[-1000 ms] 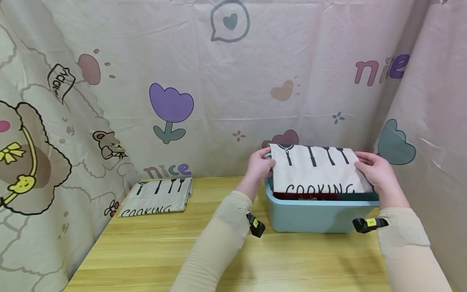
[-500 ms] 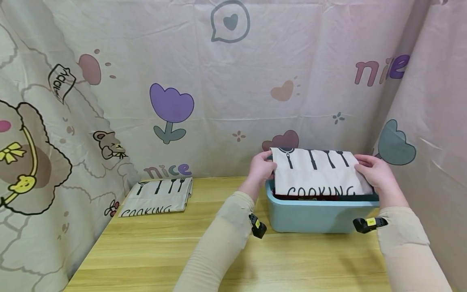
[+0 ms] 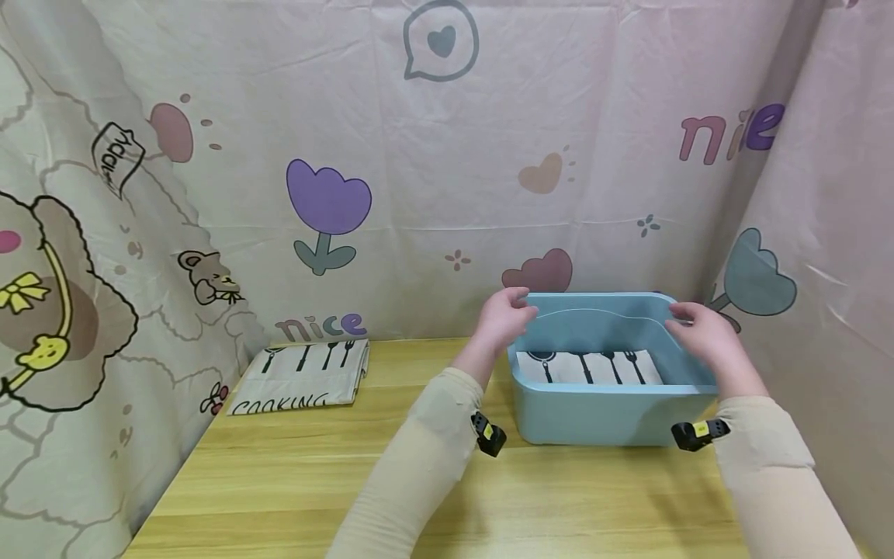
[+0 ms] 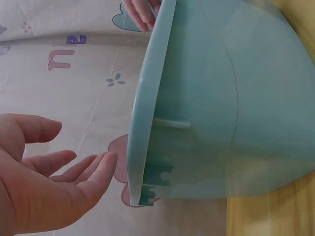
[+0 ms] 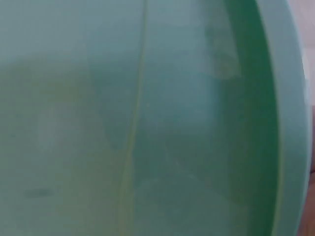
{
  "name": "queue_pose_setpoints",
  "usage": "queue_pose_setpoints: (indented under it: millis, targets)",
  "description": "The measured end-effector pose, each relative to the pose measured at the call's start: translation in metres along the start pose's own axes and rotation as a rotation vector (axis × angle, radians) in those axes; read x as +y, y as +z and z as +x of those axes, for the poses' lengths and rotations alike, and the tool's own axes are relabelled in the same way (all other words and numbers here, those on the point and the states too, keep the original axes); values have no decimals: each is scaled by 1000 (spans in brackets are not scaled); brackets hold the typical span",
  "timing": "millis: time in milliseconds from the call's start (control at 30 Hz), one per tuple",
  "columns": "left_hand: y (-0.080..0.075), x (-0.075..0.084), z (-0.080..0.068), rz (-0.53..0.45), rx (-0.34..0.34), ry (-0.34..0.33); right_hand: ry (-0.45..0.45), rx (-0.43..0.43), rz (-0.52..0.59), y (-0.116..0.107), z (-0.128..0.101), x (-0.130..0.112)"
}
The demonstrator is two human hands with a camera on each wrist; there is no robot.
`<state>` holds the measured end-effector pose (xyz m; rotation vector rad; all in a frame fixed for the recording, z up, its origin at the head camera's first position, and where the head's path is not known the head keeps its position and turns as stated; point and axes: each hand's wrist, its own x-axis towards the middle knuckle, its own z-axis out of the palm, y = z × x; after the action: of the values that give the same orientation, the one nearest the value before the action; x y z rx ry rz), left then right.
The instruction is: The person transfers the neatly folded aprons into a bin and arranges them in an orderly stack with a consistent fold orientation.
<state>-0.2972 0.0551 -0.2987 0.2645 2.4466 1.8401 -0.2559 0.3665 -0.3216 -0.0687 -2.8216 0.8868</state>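
Note:
In the head view a folded white cloth (image 3: 590,369) printed with black utensils lies inside the light blue plastic bin (image 3: 615,415). The front wall hides its lower part. Above the bin's left end is my left hand (image 3: 501,320), holding nothing. In the left wrist view that hand (image 4: 54,182) has loosely bent fingers, apart from the bin's rim (image 4: 142,98). My right hand (image 3: 705,334) is at the right end of the bin, fingers over the rim and nothing held. The right wrist view is mostly filled by the bin wall (image 5: 172,123).
A second folded white cloth (image 3: 300,380) with the same print and the word "COOKING" lies at the table's back left. The wooden table (image 3: 293,481) meets a printed curtain (image 3: 433,155) at the back, and curtains hang at both sides.
The cloth held between both hands above the bin has gone down into it, and both hands have let go. The red and dark green fabric seen beneath it is now hidden.

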Motion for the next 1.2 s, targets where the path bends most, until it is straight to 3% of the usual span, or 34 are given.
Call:
queue_pose_setpoints:
  millis: [267, 533, 700, 933, 1200]
  targets:
    - [-4, 3, -10, 186, -23, 168, -92, 34, -13, 0, -6, -14]
    - [-5, 3, -19, 339, -40, 257, -195, 43, -43, 5, -13, -28]
    - [-9, 0, -22, 473, -49, 354, -250, 69, -67, 8, -17, -38]
    - [-15, -3, -26, 633, -49, 412, -317, 100, -109, 13, -22, -50]
    - [-21, -10, -30, 769, -5, 494, -389, 125, -133, 19, -26, -56]
